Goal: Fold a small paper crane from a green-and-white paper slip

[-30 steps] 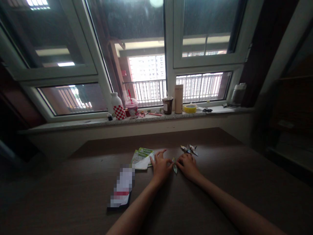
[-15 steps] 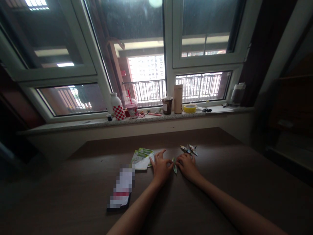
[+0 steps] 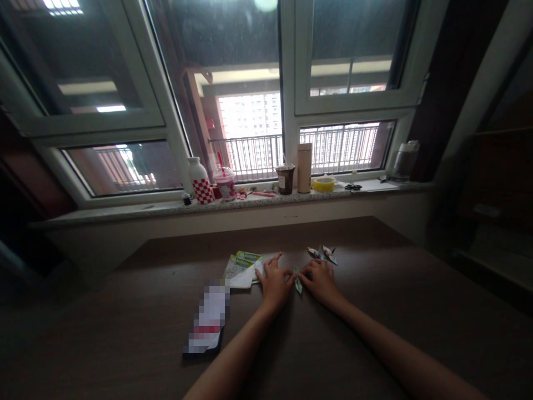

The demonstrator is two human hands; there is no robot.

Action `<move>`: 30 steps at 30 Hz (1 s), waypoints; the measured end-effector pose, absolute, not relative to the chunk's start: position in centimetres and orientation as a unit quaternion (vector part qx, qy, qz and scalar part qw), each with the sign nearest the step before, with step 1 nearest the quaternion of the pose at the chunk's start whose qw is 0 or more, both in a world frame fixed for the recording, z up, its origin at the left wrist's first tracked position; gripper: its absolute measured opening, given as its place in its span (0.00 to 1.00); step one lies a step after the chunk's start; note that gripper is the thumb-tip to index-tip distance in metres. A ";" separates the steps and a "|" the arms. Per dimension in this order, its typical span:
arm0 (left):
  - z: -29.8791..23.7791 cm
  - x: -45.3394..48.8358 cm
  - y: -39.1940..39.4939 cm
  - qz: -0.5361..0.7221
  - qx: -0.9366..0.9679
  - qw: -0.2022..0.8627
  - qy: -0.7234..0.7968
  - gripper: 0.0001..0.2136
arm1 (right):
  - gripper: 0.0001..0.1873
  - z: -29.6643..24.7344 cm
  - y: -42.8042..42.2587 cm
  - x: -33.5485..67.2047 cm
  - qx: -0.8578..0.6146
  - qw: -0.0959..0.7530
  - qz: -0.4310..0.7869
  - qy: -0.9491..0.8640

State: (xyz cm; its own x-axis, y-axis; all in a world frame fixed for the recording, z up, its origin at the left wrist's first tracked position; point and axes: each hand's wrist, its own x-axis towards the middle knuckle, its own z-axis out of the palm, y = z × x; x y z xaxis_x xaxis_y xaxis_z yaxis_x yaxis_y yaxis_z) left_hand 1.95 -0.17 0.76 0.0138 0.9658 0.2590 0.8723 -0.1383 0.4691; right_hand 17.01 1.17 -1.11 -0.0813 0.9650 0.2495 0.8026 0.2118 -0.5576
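A small piece of folded green-and-white paper (image 3: 298, 285), narrow and pointed, is pinched between both hands just above the brown table. My left hand (image 3: 275, 282) grips its left side with thumb and index finger, the other fingers spread beside the green printed papers (image 3: 244, 266). From the opposite side, my right hand (image 3: 320, 280) holds it with closed fingertips, which hide part of the paper. Just beyond the right hand lie folded paper shapes (image 3: 328, 254) with pointed wings, like origami cranes.
A phone (image 3: 208, 319) with a blurred-out screen lies left of my left forearm on the table (image 3: 375, 333). Along the windowsill (image 3: 154, 209) stand a checkered bottle (image 3: 202, 186), drink cups (image 3: 285, 180), a tan flask (image 3: 304, 169), yellow tape (image 3: 323, 185) and black scissors (image 3: 353, 188).
Both hands stay almost in place, still pinching the folded paper. The paper's lower tip has shifted very slightly; nothing else has visibly moved.
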 end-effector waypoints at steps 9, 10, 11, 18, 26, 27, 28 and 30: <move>0.4 1.9 -0.1 0.259 0.705 0.098 0.653 0.04 | 0.11 -1.0 1.2 16.7 -0.631 0.274 0.140 -0.713; 0.3 1.9 -0.1 0.263 0.704 0.096 0.652 0.03 | 0.11 -1.0 1.2 16.7 -0.632 0.274 0.139 -0.711; 0.3 1.8 -0.1 0.268 0.704 0.094 0.651 0.03 | 0.11 -1.0 1.2 16.7 -0.633 0.275 0.138 -0.710; 0.6 1.6 -0.2 0.258 0.707 0.084 0.653 0.04 | 0.11 -0.9 1.0 16.7 -0.626 0.285 0.148 -0.710; 0.8 1.7 -0.3 0.255 0.699 0.084 0.662 0.04 | 0.10 -1.4 1.1 16.8 -0.628 0.291 0.134 -0.709; 0.7 1.7 -0.3 0.260 0.699 0.083 0.661 0.04 | 0.10 -1.4 1.1 16.8 -0.630 0.289 0.133 -0.708; 0.7 1.7 -0.3 0.267 0.699 0.081 0.659 0.05 | 0.10 -1.5 1.1 16.8 -0.632 0.288 0.130 -0.707; 0.6 1.6 -0.3 0.278 0.698 0.076 0.656 0.06 | 0.09 -1.5 1.1 16.8 -0.634 0.289 0.123 -0.706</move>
